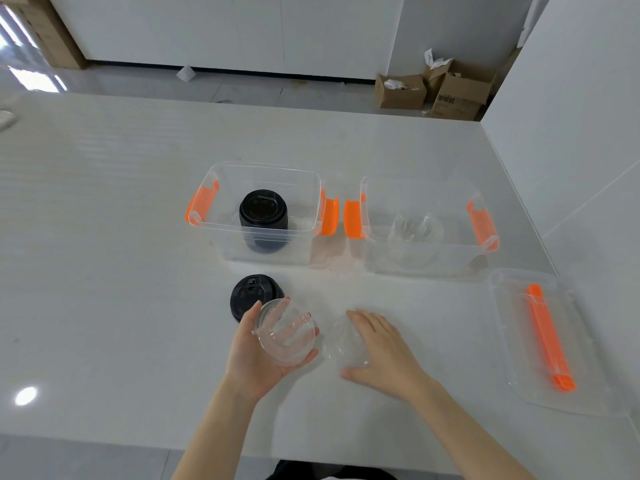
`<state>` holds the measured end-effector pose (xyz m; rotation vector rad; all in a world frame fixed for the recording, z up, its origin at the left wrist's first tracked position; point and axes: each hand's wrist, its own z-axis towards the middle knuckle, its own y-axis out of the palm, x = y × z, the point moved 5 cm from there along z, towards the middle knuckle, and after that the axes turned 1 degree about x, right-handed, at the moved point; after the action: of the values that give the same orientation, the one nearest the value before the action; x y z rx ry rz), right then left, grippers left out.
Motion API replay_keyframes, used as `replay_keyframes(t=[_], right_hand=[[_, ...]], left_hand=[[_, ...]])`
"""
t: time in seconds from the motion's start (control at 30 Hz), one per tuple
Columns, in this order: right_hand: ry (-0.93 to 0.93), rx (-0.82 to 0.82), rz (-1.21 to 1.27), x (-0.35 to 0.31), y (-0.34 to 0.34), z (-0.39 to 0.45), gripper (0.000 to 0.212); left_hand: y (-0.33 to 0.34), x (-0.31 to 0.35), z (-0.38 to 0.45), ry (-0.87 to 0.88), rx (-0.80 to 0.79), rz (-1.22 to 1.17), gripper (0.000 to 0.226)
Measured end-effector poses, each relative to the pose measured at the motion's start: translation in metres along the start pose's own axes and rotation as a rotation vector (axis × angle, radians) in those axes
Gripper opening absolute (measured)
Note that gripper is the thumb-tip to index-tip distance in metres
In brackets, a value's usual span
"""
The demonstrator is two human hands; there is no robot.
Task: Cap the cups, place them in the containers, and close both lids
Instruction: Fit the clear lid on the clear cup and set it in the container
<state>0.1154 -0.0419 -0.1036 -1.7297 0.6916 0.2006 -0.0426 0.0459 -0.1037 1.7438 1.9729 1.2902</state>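
Note:
My left hand holds a clear plastic cup, tilted with its mouth facing me. My right hand rests over a clear dome lid on the white table, fingers curved around its right side. A capped black cup stands just behind my left hand. The left clear container with orange latches holds another capped black cup. The right clear container holds a clear capped cup. Both containers are without lids.
A clear container lid with an orange handle lies flat at the right, near the table's side edge. Open orange latches sit between the containers. Cardboard boxes stand on the floor beyond the table.

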Motion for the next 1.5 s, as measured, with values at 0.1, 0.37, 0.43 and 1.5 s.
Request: replay_keyframes(t=[0.1, 0.37, 0.43, 1.5], right_hand=[[0.029, 0.115, 0.176, -0.011, -0.029, 0.002, 0.098], [-0.156, 0.113, 0.171, -0.065, -0.064, -0.008, 0.103], [-0.163, 0.119, 0.128, -0.065, -0.061, -0.010, 0.105], [0.303, 0.542, 0.883, 0.086, -0.242, 0.054, 0.006]], left_hand=[[0.006, -0.001, 0.001, -0.016, 0.001, -0.006, 0.043], [0.047, -0.020, 0.006, -0.090, -0.124, -0.001, 0.048], [0.056, -0.022, 0.005, -0.088, -0.171, -0.001, 0.048], [0.252, 0.059, 0.112, 0.463, 0.021, 1.087, 0.020]])
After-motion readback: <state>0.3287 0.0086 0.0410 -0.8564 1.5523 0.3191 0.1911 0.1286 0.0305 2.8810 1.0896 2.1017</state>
